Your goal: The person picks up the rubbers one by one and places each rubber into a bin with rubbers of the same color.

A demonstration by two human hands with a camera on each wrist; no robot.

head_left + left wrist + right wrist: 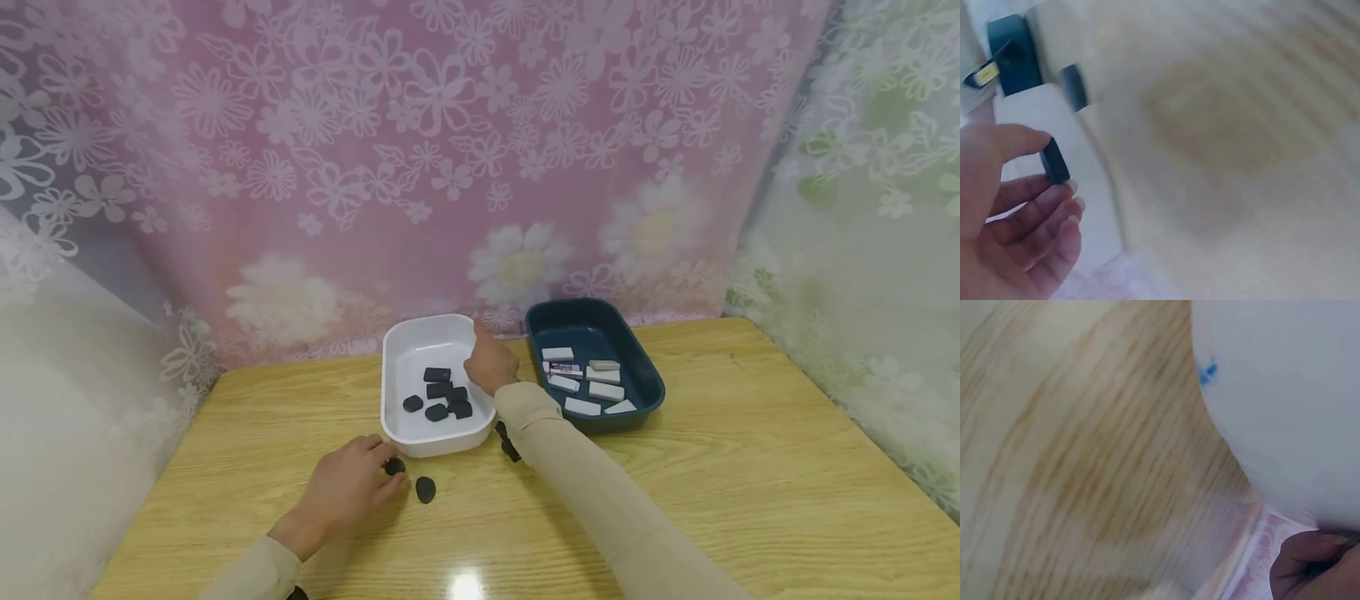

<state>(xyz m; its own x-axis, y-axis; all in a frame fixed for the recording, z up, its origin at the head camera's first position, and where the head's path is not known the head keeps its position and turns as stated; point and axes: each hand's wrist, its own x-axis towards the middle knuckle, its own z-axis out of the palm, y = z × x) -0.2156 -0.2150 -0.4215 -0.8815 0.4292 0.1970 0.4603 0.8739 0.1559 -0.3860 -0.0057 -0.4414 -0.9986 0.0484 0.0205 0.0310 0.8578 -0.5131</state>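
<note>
My left hand (348, 483) pinches a small black piece (1054, 162) between thumb and fingers, just in front of the near left corner of a white plastic tub (389, 375). A flat, rounded black piece (425, 489) lies on the table to the right of that hand. Inside the tub are several more black pieces (437, 375), some blocky and some rounded. At the tub's far right side, my right hand (491, 362) grips the rim with curled fingers. The right wrist view shows that hand (1313, 565) low at the corner, against the tub's outer wall (1285, 412).
To the right stands a dark blue tub (647, 379) with several white blocks (582, 407) in it, one in a printed sleeve (564, 368). A flowered curtain (420, 167) hangs along the back of the wooden table (720, 467). A black device (507, 443) shows under the right wrist.
</note>
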